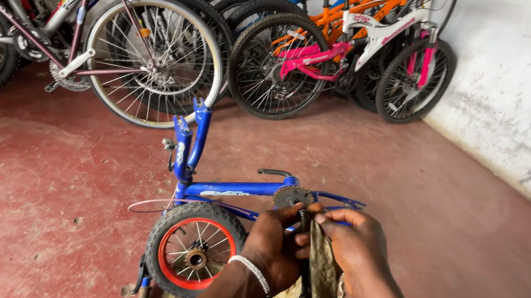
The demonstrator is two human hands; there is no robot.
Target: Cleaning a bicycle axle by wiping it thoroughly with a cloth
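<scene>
1. Left hand (274, 244), beaded bracelet at the wrist, is closed around a dark crank arm (305, 227) just below the small chainring (293, 196). The fist looks set to steady the part.
2. Right hand (352, 241) is closed on a grimy, olive-coloured rag (322, 283), fingers pinching the cloth against the crank from the other side. The cloth hangs limp and creased below both hands, stained dark in patches.
3. The chainring is a small toothed metal disc, dull grey, sitting at the top of the upturned frame, right at the fingertips.
4. The work piece is a small blue child's bicycle frame (236, 189), glossy painted tube, lying upside down directly in front of the person; inverted, it brings the crank up within reach.
5. Its small wheel (193, 249) has a red rim, thin spokes and a knobbly black tyre, and sits just left of the left forearm.
6. Floor (37, 203) is red-painted concrete, scuffed and dusty.
7. Against the whitewashed wall (527, 108) full-size bicycles lean in a row: a pink-and-white one (350, 58), an orange one behind, and a maroon-framed one (85, 15) at left.
</scene>
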